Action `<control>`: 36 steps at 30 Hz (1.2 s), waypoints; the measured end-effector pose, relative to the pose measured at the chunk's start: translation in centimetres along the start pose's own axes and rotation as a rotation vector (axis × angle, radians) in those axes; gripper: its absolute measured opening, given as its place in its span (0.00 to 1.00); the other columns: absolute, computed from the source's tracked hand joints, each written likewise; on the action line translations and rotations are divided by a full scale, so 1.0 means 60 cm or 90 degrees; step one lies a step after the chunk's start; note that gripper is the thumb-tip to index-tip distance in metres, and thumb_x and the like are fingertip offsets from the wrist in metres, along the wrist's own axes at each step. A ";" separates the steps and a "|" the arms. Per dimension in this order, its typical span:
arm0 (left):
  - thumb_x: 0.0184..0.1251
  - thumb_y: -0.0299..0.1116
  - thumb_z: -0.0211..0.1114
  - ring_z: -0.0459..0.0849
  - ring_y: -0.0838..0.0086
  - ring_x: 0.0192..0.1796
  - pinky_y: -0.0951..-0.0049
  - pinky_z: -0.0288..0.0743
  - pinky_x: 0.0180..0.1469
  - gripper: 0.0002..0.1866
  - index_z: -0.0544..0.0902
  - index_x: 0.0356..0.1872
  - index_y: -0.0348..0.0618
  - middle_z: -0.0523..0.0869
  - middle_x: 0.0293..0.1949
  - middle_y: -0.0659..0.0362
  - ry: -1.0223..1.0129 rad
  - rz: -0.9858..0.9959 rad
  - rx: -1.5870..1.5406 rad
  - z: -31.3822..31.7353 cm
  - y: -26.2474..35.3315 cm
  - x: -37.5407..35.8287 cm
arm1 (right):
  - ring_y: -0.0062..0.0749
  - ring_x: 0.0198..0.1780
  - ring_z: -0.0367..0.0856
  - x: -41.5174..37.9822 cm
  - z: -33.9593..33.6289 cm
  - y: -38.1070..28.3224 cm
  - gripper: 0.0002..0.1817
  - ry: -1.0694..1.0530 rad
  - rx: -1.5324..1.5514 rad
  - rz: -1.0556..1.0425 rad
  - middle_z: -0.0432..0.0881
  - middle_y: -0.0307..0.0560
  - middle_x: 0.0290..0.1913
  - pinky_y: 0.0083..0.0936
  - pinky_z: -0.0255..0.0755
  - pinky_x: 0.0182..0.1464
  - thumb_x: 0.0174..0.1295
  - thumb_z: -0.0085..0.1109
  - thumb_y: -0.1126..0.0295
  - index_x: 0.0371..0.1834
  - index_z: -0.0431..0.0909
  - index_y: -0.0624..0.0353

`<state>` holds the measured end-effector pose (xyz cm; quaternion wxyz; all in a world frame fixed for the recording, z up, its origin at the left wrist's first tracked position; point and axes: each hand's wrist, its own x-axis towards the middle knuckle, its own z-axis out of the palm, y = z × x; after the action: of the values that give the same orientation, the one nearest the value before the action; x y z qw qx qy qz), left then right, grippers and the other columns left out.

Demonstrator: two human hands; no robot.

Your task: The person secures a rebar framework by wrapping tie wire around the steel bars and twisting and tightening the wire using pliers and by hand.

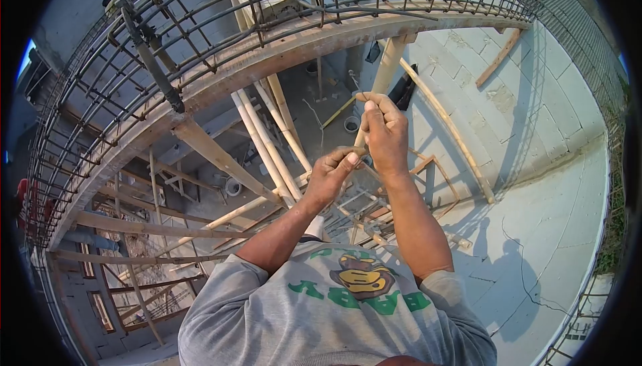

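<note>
Both of my hands are raised in front of my chest, close together near the middle of the view. My left hand [333, 173] is lower, with thumb and fingers pressed together; whatever it pinches is too small to make out. Just above and to the right, my right hand [386, 129] is also closed in a pinch, its thumb against the forefinger. Anything between those fingers cannot be made out. Behind the hands stands a light wooden post [390, 65].
A curved rebar cage [200, 28] on a wooden beam [267, 52] arcs across the top. Below are bamboo poles [264, 142], a bucket [233, 187] and scaffolding. At right stands a block wall [535, 98] with a leaning pole [448, 125]. A person's red sleeve [25, 199] shows far left.
</note>
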<state>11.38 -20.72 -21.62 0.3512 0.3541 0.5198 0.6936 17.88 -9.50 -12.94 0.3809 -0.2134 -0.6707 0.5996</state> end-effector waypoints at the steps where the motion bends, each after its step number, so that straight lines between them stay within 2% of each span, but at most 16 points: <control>1: 0.72 0.50 0.60 0.81 0.72 0.52 0.71 0.73 0.58 0.26 0.79 0.56 0.35 0.84 0.49 0.54 0.002 -0.001 0.011 -0.011 0.006 0.017 | 0.14 0.22 0.69 0.007 -0.001 -0.002 0.13 -0.002 -0.052 -0.040 0.73 0.34 0.20 0.18 0.64 0.25 0.71 0.47 0.69 0.46 0.81 0.64; 4: 0.71 0.52 0.61 0.81 0.73 0.52 0.71 0.73 0.57 0.28 0.79 0.56 0.35 0.84 0.47 0.54 0.104 0.078 0.045 -0.027 0.052 0.075 | 0.22 0.25 0.75 0.010 0.010 -0.002 0.12 -0.020 -0.116 -0.085 0.80 0.42 0.24 0.25 0.70 0.31 0.69 0.50 0.70 0.44 0.81 0.65; 6: 0.69 0.53 0.62 0.81 0.75 0.50 0.73 0.74 0.54 0.29 0.80 0.55 0.34 0.85 0.45 0.54 0.096 0.103 0.057 -0.036 0.084 0.110 | 0.26 0.27 0.78 0.009 0.021 0.004 0.11 -0.030 -0.139 -0.111 0.82 0.46 0.26 0.27 0.72 0.33 0.68 0.50 0.71 0.44 0.80 0.66; 7: 0.69 0.52 0.63 0.82 0.76 0.48 0.73 0.75 0.52 0.26 0.82 0.49 0.34 0.86 0.42 0.55 0.093 0.102 0.098 -0.040 0.100 0.120 | 0.30 0.28 0.80 0.010 0.024 -0.003 0.10 -0.032 -0.168 -0.101 0.82 0.50 0.27 0.29 0.73 0.35 0.68 0.51 0.71 0.44 0.80 0.65; 11: 0.70 0.48 0.64 0.81 0.77 0.44 0.74 0.74 0.51 0.20 0.84 0.42 0.36 0.85 0.39 0.58 0.045 0.107 0.141 -0.055 0.126 0.148 | 0.32 0.29 0.82 0.031 0.028 0.000 0.10 -0.012 -0.207 -0.128 0.83 0.52 0.28 0.30 0.74 0.35 0.68 0.51 0.71 0.45 0.80 0.63; 14: 0.69 0.46 0.65 0.81 0.77 0.43 0.74 0.74 0.49 0.19 0.85 0.42 0.36 0.85 0.39 0.58 0.025 0.144 0.177 -0.065 0.138 0.177 | 0.34 0.30 0.84 0.046 0.027 -0.025 0.10 0.008 -0.263 -0.163 0.83 0.53 0.29 0.30 0.74 0.34 0.68 0.52 0.71 0.45 0.80 0.63; 17: 0.68 0.44 0.65 0.82 0.78 0.37 0.76 0.75 0.38 0.18 0.85 0.37 0.35 0.85 0.32 0.58 0.020 0.214 0.216 -0.062 0.179 0.212 | 0.36 0.29 0.84 0.078 0.019 -0.077 0.10 0.025 -0.318 -0.255 0.84 0.54 0.30 0.31 0.75 0.35 0.67 0.53 0.72 0.46 0.81 0.63; 20: 0.68 0.45 0.66 0.82 0.75 0.42 0.74 0.76 0.47 0.20 0.85 0.46 0.36 0.86 0.40 0.56 0.065 0.198 0.286 -0.051 0.276 0.219 | 0.33 0.30 0.84 0.131 0.002 -0.148 0.10 0.072 -0.402 -0.371 0.85 0.51 0.31 0.30 0.77 0.36 0.65 0.53 0.73 0.45 0.82 0.62; 22: 0.67 0.45 0.67 0.83 0.73 0.44 0.73 0.77 0.49 0.21 0.84 0.48 0.35 0.86 0.40 0.54 0.149 0.303 0.242 -0.055 0.299 0.248 | 0.25 0.30 0.83 0.161 -0.006 -0.213 0.12 0.086 -0.474 -0.339 0.86 0.45 0.31 0.28 0.77 0.36 0.66 0.51 0.72 0.44 0.85 0.58; 23: 0.67 0.45 0.67 0.84 0.72 0.45 0.72 0.77 0.50 0.21 0.84 0.48 0.35 0.87 0.40 0.53 0.190 0.355 0.219 -0.058 0.307 0.265 | 0.25 0.29 0.83 0.190 -0.016 -0.224 0.13 0.105 -0.533 -0.412 0.86 0.44 0.31 0.26 0.77 0.35 0.66 0.51 0.70 0.45 0.85 0.56; 24: 0.67 0.44 0.66 0.83 0.69 0.50 0.70 0.76 0.54 0.24 0.81 0.53 0.32 0.85 0.44 0.48 0.212 0.413 0.202 -0.064 0.316 0.283 | 0.25 0.29 0.83 0.210 -0.019 -0.239 0.13 0.111 -0.577 -0.403 0.86 0.44 0.31 0.26 0.78 0.35 0.66 0.51 0.69 0.45 0.86 0.55; 26: 0.68 0.42 0.64 0.82 0.65 0.51 0.68 0.76 0.52 0.25 0.78 0.54 0.27 0.81 0.50 0.41 0.265 0.474 0.117 -0.065 0.332 0.320 | 0.25 0.28 0.83 0.241 -0.019 -0.277 0.13 0.125 -0.662 -0.385 0.87 0.44 0.32 0.26 0.78 0.34 0.65 0.51 0.68 0.44 0.87 0.54; 29: 0.69 0.43 0.65 0.79 0.65 0.58 0.69 0.72 0.61 0.32 0.68 0.61 0.24 0.77 0.56 0.42 0.195 0.396 0.013 -0.065 0.353 0.361 | 0.27 0.30 0.85 0.275 0.000 -0.311 0.14 0.125 -0.763 -0.378 0.88 0.45 0.33 0.27 0.80 0.38 0.61 0.51 0.69 0.43 0.88 0.50; 32: 0.69 0.39 0.65 0.78 0.65 0.57 0.70 0.72 0.61 0.31 0.63 0.61 0.25 0.76 0.53 0.44 0.228 0.349 -0.073 -0.054 0.345 0.394 | 0.29 0.32 0.86 0.322 0.007 -0.297 0.16 0.099 -0.839 -0.455 0.88 0.47 0.34 0.29 0.82 0.42 0.58 0.50 0.72 0.41 0.88 0.49; 33: 0.69 0.35 0.65 0.79 0.68 0.54 0.72 0.75 0.60 0.29 0.61 0.60 0.28 0.76 0.49 0.48 0.172 0.342 -0.183 -0.053 0.348 0.396 | 0.30 0.34 0.87 0.327 0.012 -0.298 0.17 0.083 -0.863 -0.424 0.88 0.47 0.35 0.31 0.82 0.44 0.55 0.51 0.74 0.42 0.88 0.49; 36: 0.69 0.33 0.65 0.79 0.70 0.53 0.73 0.75 0.60 0.27 0.62 0.59 0.27 0.76 0.49 0.48 0.179 0.299 -0.184 -0.053 0.350 0.407 | 0.32 0.34 0.87 0.344 0.023 -0.302 0.17 0.085 -0.870 -0.377 0.88 0.48 0.35 0.33 0.81 0.46 0.53 0.53 0.74 0.43 0.88 0.49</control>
<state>-6.13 -5.83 1.14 0.1529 0.3115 0.3635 0.8646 7.15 1.52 9.82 0.3492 -0.2488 -0.8987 -0.0924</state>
